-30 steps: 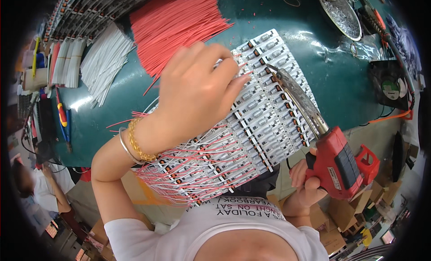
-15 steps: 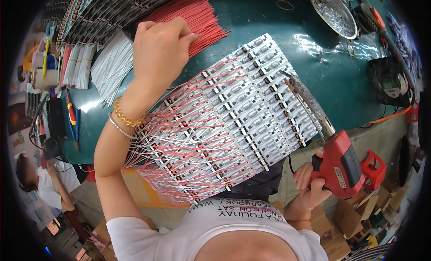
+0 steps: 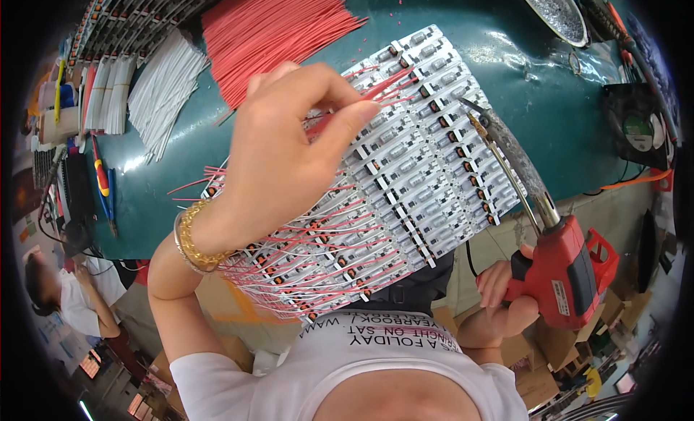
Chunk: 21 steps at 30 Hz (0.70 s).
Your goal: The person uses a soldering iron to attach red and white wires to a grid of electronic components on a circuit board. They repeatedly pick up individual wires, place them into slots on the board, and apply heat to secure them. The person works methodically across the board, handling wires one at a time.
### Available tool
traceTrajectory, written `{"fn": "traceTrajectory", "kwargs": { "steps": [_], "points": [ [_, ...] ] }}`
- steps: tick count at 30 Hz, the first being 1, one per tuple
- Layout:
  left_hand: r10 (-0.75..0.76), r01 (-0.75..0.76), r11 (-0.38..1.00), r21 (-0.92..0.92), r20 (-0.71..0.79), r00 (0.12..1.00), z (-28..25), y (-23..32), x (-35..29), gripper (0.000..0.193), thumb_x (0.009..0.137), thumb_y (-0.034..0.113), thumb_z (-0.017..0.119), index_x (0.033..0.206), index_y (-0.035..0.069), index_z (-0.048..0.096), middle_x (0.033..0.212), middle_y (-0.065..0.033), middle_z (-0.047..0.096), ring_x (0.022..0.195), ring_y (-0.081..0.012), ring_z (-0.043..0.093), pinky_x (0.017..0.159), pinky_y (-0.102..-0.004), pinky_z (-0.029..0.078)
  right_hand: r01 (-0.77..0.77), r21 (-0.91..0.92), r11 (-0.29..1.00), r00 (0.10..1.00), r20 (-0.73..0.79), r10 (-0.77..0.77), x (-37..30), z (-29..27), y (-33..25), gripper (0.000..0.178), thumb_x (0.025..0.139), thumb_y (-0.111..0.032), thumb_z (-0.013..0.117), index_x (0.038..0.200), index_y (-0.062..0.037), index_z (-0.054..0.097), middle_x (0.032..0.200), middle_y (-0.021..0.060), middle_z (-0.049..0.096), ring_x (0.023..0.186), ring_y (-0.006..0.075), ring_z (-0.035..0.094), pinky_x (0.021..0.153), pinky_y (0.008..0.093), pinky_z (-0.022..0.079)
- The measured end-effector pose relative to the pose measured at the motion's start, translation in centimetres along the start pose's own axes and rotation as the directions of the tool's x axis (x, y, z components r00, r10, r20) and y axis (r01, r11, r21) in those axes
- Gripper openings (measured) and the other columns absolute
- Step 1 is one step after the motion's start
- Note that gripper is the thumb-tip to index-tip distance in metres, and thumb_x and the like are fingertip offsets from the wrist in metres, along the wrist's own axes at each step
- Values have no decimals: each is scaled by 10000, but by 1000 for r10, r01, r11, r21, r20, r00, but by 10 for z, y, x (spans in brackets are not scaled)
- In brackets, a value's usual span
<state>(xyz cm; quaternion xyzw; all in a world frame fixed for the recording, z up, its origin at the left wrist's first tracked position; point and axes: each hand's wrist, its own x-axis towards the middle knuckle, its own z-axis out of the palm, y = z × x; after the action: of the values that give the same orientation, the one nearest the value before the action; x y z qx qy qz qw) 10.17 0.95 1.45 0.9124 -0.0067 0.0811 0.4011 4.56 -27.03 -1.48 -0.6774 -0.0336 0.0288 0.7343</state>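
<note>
My left hand [image 3: 285, 142] reaches over the panel of small circuit boards [image 3: 394, 182], its thumb and fingers pinched on several thin red wires [image 3: 390, 87]. The ends of these wires stick out over the panel's upper rows. Red and white wires [image 3: 325, 240] hang in rows from the panel's left part, while its right part shows bare boards. My right hand [image 3: 506, 294] is wrapped round the grip of a red soldering gun [image 3: 567, 280]. The gun's long metal tip [image 3: 506, 142] lies over the panel's right edge; I cannot tell whether it touches.
Beyond my left hand lie a pile of red wires [image 3: 267, 30] and a bundle of white wires [image 3: 168, 92]. Pliers [image 3: 103, 179] rest on the green table at left. A metal dish [image 3: 557, 16] and a black fan-like box [image 3: 636, 128] stand at right. Another person [image 3: 79, 298] sits far left.
My left hand has moved from the red wire pile toward me and right, over the panel, and now holds red wires. The right hand keeps the soldering gun, shifted slightly.
</note>
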Motion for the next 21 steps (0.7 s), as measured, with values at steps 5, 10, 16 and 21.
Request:
{"fn": "traceTrajectory", "kwargs": {
  "steps": [5,10,16,21],
  "points": [
    [121,-114,985,127,-50,991,19,-12,-4,98,735,37,676,735,20,580,811,-73,593,797,-209,530,739,-302,390,-67,30,997,997,27,66,-4,-4,1,793,809,-583,546,1187,97,390,459,-2,427,361,104,394,397,233,351],
    [132,-125,982,142,-46,990,21,-10,-5,117,720,34,687,715,27,571,815,-64,588,770,-212,505,697,-307,387,-73,-86,994,997,13,75,-1,6,-1,756,790,-562,586,1146,83,415,462,15,435,368,117,405,403,247,353],
    [160,-149,981,128,-74,984,24,-12,-5,134,705,16,691,706,32,559,804,-62,575,758,-216,487,673,-307,381,-76,-14,997,997,-6,76,-2,-5,9,660,789,-523,615,1058,58,454,472,25,453,372,127,427,408,254,360],
    [150,-139,981,136,-67,986,24,-12,-5,140,701,16,693,706,33,554,799,-66,570,753,-220,483,668,-309,378,-228,8,974,969,-95,228,-20,-34,21,682,797,-520,611,1086,78,452,472,27,459,370,124,430,403,255,363]
  ]
}}
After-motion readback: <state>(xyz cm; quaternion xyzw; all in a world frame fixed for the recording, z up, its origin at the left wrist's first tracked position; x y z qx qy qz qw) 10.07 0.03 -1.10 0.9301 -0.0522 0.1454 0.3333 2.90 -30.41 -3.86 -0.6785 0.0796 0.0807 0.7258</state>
